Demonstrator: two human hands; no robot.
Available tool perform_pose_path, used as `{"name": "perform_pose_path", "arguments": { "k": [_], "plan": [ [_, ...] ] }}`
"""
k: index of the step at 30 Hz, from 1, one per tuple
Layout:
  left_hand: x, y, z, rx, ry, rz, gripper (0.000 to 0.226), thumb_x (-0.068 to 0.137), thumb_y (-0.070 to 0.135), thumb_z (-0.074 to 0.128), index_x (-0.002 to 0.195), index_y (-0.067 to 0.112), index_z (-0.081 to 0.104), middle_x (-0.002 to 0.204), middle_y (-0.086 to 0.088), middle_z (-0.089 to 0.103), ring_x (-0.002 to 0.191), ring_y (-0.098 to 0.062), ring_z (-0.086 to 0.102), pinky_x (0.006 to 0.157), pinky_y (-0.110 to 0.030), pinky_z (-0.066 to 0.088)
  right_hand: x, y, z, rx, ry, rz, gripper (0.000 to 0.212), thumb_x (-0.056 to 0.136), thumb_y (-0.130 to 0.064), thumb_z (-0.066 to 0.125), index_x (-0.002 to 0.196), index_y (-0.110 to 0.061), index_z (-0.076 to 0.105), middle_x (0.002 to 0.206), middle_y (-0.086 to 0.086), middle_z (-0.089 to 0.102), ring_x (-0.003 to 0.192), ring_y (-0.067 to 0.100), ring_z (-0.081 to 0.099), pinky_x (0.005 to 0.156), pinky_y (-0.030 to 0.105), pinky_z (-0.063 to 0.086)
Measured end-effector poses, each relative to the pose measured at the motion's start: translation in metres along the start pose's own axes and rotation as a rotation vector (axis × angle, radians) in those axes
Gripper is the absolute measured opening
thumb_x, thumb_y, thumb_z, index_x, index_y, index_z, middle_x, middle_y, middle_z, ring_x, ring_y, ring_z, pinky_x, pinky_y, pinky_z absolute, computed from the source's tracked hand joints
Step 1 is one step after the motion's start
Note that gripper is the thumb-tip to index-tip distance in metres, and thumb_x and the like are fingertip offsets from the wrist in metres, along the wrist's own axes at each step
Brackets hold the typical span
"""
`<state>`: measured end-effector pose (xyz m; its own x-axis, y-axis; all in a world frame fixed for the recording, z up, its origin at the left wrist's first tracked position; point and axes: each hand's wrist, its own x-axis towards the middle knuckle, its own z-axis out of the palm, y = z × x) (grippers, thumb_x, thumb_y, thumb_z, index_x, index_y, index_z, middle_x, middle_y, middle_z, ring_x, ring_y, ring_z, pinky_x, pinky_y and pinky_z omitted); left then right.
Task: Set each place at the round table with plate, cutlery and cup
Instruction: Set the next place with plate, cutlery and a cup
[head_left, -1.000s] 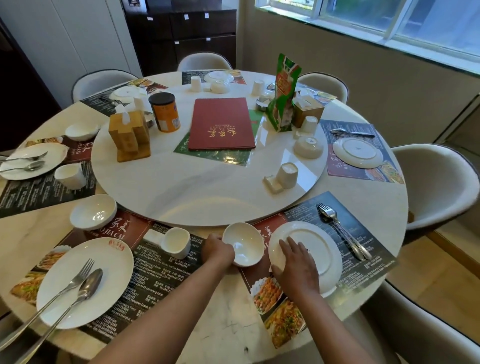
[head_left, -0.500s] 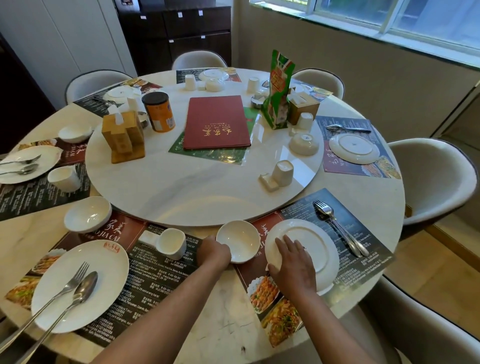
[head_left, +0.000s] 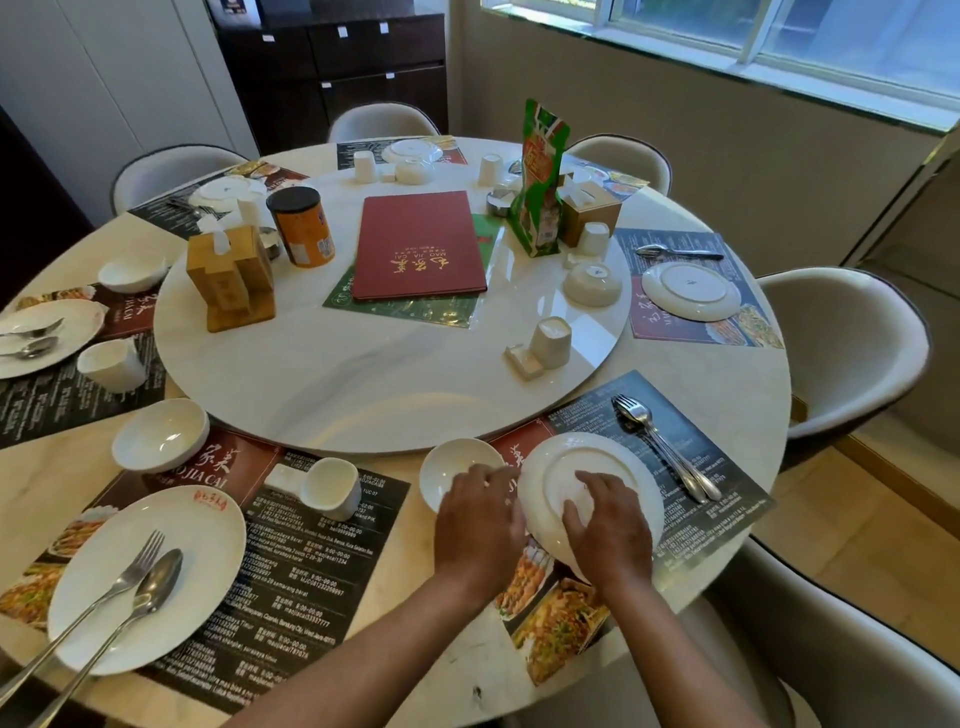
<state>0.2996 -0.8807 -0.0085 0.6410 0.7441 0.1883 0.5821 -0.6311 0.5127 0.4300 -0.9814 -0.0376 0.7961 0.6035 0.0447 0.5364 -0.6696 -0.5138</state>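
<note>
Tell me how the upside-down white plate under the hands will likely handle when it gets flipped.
The plate looks like glazed ceramic, so probably stiff, fairly heavy and breakable if dropped. Its glossy surface may be slippery. The right hand lies on its raised foot ring, the left hand at its rim; it already appears tilted, so it could slide.

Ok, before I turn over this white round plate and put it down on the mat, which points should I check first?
1. Hold on the white round ceramic plate: right hand lies flat on it, left hand is at its left rim, fingertips hidden. Cannot tell.
2. Plate face up: foot ring shows on top. Not ok.
3. Steel fork and spoon apart from the plate, to its right on the dark printed placemat. Ok.
4. Small white round bowl clear of the plate's left rim: the left hand covers the gap. Cannot tell.
5. Cup at this place: the small white cup stands upside down on the marble turntable. Not ok.
</note>
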Motion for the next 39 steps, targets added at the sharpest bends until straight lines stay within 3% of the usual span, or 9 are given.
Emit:
{"name": "perform_pose_path", "arguments": {
  "k": [3,9,14,18,25,29,33,36,39],
  "plan": [
    [-0.008,0.018,0.018,-0.05,-0.162,0.097,0.041,0.093,0.033,0.058,0.134,0.033,0.055,0.127,0.007,0.057,0.116,-0.013,0.051,0.094,-0.03,0.048,0.0,0.019,-0.012,-0.005,0.08,0.153,0.036,0.09,-0.032,0.066,0.124,-0.022,0.063,0.12,0.003,0.062,0.108,0.024,0.056,0.081,0.038,0.048],
    [-0.008,0.03,0.049,0.065,-0.476,-0.048,0.068,0.095,0.046,0.055,0.155,0.032,0.026,0.16,-0.006,0.018,0.147,-0.029,0.02,0.114,-0.044,0.035,0.015,0.054,-0.029,0.177,-0.008,0.544,0.049,0.086,-0.04,0.07,0.126,-0.013,0.058,0.125,0.01,0.056,0.11,0.031,0.057,0.084,0.039,0.048],
    [-0.013,0.031,0.058,0.213,-0.513,0.007,0.078,0.095,0.049,0.054,0.158,0.031,0.012,0.164,-0.012,0.004,0.15,-0.036,0.013,0.115,-0.046,0.034,0.041,0.056,-0.044,0.308,-0.16,0.764,0.064,0.081,-0.04,0.079,0.126,0.0,0.057,0.125,0.019,0.063,0.11,0.038,0.062,0.083,0.039,0.052],
    [-0.017,0.026,0.057,0.254,-0.53,0.075,0.083,0.093,0.051,0.057,0.158,0.033,0.01,0.165,-0.016,0.002,0.15,-0.039,0.012,0.113,-0.049,0.035,0.053,0.06,-0.048,0.453,-0.257,0.856,0.088,0.067,-0.036,0.091,0.135,0.001,0.05,0.132,0.021,0.058,0.116,0.04,0.059,0.094,0.051,0.053],
    [-0.019,0.026,0.055,0.244,-0.511,0.108,0.089,0.091,0.054,0.06,0.158,0.035,0.006,0.164,-0.019,-0.002,0.15,-0.042,0.01,0.11,-0.051,0.039,0.051,0.065,-0.06,0.642,-0.339,0.924,0.067,0.07,-0.017,0.088,0.124,-0.008,0.051,0.135,0.017,0.056,0.12,0.033,0.056,0.093,0.046,0.052],
    [-0.033,0.032,0.052,0.262,-0.474,0.117,0.087,0.093,0.048,0.061,0.158,0.032,0.005,0.164,-0.02,0.002,0.15,-0.042,0.01,0.108,-0.05,0.041,0.034,0.06,-0.066,0.707,-0.305,0.928,0.077,0.065,-0.018,0.092,0.128,-0.009,0.049,0.125,0.014,0.059,0.113,0.032,0.059,0.085,0.044,0.054],
    [-0.041,0.042,0.052,0.295,-0.385,0.145,0.075,0.098,0.031,0.055,0.157,0.031,0.009,0.163,-0.02,0.009,0.144,-0.04,0.023,0.096,-0.046,0.051,0.025,0.052,-0.075,0.743,-0.266,0.882,0.068,0.066,-0.019,0.092,0.12,-0.005,0.054,0.114,0.017,0.063,0.103,0.033,0.065,0.08,0.043,0.059],
    [-0.049,0.05,0.052,0.308,-0.344,0.155,0.071,0.1,0.023,0.05,0.158,0.029,0.009,0.162,-0.018,0.016,0.141,-0.039,0.027,0.092,-0.047,0.053,0.025,0.049,-0.084,0.827,-0.258,0.814,0.048,0.072,-0.013,0.088,0.108,-0.005,0.057,0.11,0.017,0.064,0.097,0.032,0.066,0.066,0.037,0.057],
    [-0.056,0.06,0.049,0.317,-0.23,0.148,0.072,0.095,0.026,0.062,0.157,0.023,0.024,0.154,-0.019,0.037,0.133,-0.04,0.045,0.086,-0.049,0.057,0.033,0.05,-0.091,0.879,-0.226,0.718,0.038,0.073,-0.011,0.087,0.101,-0.009,0.061,0.112,0.016,0.066,0.098,0.031,0.067,0.069,0.039,0.057]
  ]
}}
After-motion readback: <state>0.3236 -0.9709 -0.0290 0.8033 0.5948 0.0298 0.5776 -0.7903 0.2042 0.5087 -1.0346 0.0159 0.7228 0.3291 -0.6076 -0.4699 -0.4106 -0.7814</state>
